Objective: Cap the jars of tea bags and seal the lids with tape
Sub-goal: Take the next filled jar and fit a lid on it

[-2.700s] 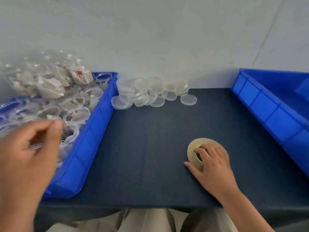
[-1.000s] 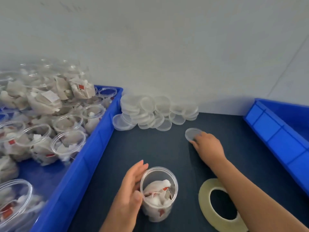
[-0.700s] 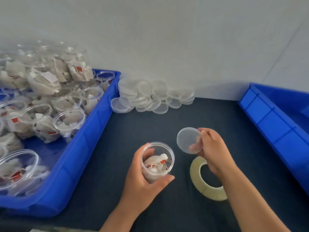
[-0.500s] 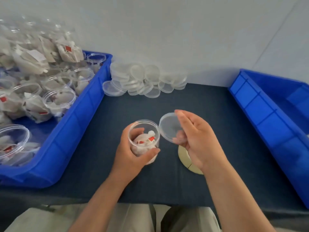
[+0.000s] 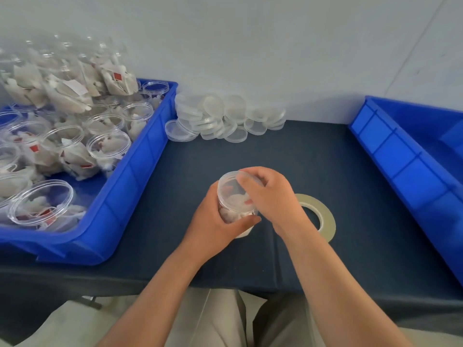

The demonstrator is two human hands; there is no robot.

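The right hand (image 5: pixel 271 197) comes down from above with its fingers (image 5: pixel 253 175) curled over the lid (image 5: pixel 228 178), fingertips on the far rim and thumb on the near side. The lid, a clear plastic disc, sits at the mouth of the jar (image 5: pixel 231 199). Whether it is pressed fully home cannot be told.

The left hand (image 5: pixel 213 222) wraps the jar's body from the left. Its thumb crosses the near face low down and the other fingers pass behind, out of sight. The jar stands roughly upright between the two hands, over the middle of the table (image 5: pixel 250 156). Its base is close to the cloth, but contact is not clear.

The jar is a clear, round plastic tub. Through its wall show white tea bags (image 5: pixel 236 212) with small red tags.

Just to the right of the jar, partly under the right wrist, a tape roll (image 5: pixel 324 217) lies flat on the dark blue cloth. It is pale and translucent.

Against the wall at the back lies a heap of loose lids (image 5: pixel 225 116). The left bin (image 5: pixel 140 171), blue, holds many open jars (image 5: pixel 107 146) of tea bags. The right bin (image 5: pixel 400 166), also blue, stands well apart at the table's right edge.
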